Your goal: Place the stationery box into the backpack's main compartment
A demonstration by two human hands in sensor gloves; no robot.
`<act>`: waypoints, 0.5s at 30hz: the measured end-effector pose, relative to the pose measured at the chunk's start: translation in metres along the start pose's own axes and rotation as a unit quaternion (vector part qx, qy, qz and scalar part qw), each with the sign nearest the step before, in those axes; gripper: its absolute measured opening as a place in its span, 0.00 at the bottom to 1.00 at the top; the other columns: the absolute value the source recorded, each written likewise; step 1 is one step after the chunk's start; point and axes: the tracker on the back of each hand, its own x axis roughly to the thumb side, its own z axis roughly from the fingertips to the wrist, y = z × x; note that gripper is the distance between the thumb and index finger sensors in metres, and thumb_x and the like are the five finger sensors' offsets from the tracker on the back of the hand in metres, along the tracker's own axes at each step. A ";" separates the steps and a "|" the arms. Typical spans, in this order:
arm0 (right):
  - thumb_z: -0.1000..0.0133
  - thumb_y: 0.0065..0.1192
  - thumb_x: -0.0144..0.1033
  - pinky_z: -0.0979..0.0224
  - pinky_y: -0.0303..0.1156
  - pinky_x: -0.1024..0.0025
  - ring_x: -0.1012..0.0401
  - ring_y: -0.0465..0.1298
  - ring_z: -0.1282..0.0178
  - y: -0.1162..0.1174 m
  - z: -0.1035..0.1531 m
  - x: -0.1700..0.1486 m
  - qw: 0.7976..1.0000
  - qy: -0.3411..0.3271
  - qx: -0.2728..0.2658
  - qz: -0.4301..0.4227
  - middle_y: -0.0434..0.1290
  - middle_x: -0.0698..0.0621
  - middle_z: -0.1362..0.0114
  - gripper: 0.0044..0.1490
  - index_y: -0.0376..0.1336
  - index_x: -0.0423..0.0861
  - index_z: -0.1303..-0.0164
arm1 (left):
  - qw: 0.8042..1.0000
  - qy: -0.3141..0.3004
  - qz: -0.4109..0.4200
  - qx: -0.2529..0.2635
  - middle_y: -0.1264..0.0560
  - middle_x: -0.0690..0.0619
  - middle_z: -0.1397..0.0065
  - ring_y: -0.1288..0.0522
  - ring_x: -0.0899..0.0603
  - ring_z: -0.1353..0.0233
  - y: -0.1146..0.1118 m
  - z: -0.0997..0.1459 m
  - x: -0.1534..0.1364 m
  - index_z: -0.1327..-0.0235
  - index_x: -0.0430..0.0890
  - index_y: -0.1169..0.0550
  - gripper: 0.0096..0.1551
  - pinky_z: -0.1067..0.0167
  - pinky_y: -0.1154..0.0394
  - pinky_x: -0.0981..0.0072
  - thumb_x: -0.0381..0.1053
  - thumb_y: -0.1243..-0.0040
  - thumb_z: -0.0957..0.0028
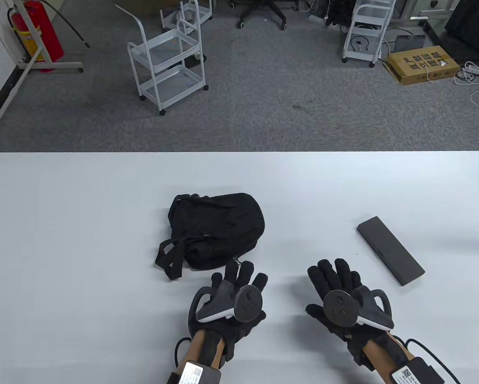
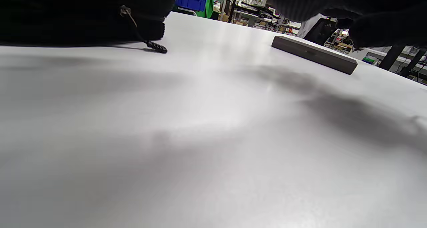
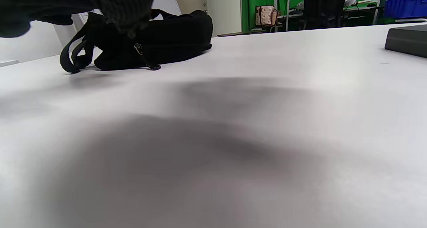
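Observation:
A small black backpack lies on its side on the white table, its strap loops at its left and a zipper pull resting on the table near its front edge. It also shows in the right wrist view. A flat dark grey stationery box lies at the right, also in the left wrist view and at the right wrist view's edge. My left hand hovers with spread fingers just in front of the backpack, holding nothing. My right hand is spread and empty, left of the box.
Beyond the table's far edge are grey carpet, white rolling carts, a red fire extinguisher and a cardboard box. Cables run from both wrists at the table's front edge.

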 end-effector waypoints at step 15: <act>0.38 0.49 0.56 0.20 0.40 0.24 0.27 0.31 0.16 -0.003 0.001 -0.009 1.000 0.013 0.002 -0.005 0.29 0.38 0.12 0.57 0.26 0.45 0.15 | 1.000 0.003 0.008 0.002 0.73 0.35 0.18 0.73 0.21 0.23 0.001 0.002 -0.003 0.15 0.46 0.59 0.49 0.33 0.63 0.17 0.59 0.53 0.41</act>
